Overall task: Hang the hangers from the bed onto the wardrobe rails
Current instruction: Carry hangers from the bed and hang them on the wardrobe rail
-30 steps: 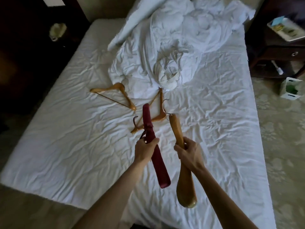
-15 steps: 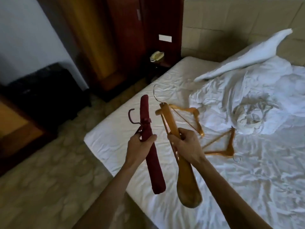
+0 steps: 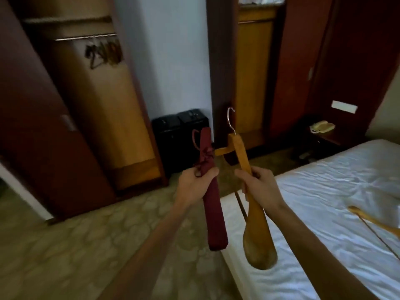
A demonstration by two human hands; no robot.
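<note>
While the left hand (image 3: 195,182) grips the soft padded red hanger (image 3: 213,200) mid-bar, the right hand (image 3: 258,185) clamps the stiff, light-looking wooden hanger (image 3: 253,202), hooks free for the rail (image 3: 85,37).

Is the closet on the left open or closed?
Open. The closet's rail shows inside, with a few hangers hanging from it.
</note>
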